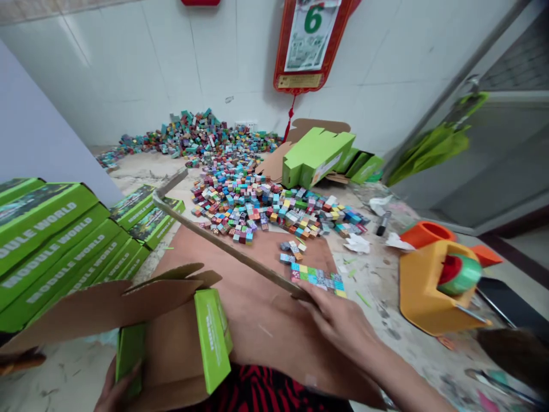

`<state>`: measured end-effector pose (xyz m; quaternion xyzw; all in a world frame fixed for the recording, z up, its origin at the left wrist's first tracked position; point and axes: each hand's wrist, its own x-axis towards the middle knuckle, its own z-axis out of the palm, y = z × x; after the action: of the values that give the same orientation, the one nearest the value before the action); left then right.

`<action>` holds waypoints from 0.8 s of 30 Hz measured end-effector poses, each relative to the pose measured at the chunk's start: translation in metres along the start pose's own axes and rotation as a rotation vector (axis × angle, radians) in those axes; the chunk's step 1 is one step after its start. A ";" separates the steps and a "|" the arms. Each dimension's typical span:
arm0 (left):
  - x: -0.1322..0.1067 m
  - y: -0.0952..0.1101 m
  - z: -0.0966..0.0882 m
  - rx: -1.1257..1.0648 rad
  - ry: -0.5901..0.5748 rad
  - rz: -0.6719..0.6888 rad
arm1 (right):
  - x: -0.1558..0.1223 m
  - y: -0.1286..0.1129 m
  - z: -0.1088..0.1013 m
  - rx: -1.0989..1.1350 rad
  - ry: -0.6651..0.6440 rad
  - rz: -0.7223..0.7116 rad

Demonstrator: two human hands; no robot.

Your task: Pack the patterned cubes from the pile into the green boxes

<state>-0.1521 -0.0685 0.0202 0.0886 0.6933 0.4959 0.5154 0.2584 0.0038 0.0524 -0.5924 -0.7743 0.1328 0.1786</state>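
The left hand (112, 393) grips the open green box (174, 343) by one side. The right hand (338, 315) grasps one end of a long bent strip (231, 250); patterned blocks (318, 277) lie just beyond that hand.

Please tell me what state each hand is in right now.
Left hand: closed on the open box, at its side.
Right hand: holding the long cardboard piece.

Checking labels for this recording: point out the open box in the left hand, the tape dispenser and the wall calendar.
Open box (174, 343): head view, on its bare brown inside.
Tape dispenser (417, 294): head view, on its yellow body.
Wall calendar (309, 50): head view, on the page below the green 6.
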 end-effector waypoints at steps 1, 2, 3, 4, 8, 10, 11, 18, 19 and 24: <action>-0.002 0.001 0.002 0.001 0.013 -0.003 | -0.002 0.004 -0.004 -0.033 0.004 -0.024; -0.002 0.002 0.003 0.002 0.023 -0.001 | -0.005 0.008 -0.007 -0.060 0.008 -0.046; -0.001 0.001 0.003 0.000 0.031 0.005 | -0.009 0.011 -0.011 -0.081 0.011 -0.065; 0.001 0.000 0.003 -0.004 0.032 0.014 | -0.013 0.014 -0.015 -0.099 0.012 -0.084; 0.009 -0.007 -0.004 -0.011 -0.002 0.047 | -0.033 0.025 -0.026 -0.144 0.005 -0.142; 0.010 -0.009 -0.006 -0.005 -0.021 0.054 | -0.039 0.028 -0.028 -0.165 -0.008 -0.154; 0.009 -0.009 -0.006 -0.002 -0.025 0.058 | -0.041 0.030 -0.029 -0.177 -0.018 -0.157; 0.001 -0.005 -0.002 0.003 -0.074 0.085 | -0.015 0.029 -0.033 -0.311 -0.133 -0.159; 0.001 -0.005 -0.001 0.004 -0.075 0.088 | -0.007 0.025 -0.033 -0.332 -0.145 -0.139; 0.000 -0.004 0.001 0.005 -0.077 0.096 | 0.024 0.004 -0.030 -0.441 -0.198 -0.031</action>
<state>-0.1495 -0.0698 0.0175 0.1421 0.6691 0.5146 0.5170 0.2695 0.0275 0.0806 -0.5893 -0.8073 0.0149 -0.0298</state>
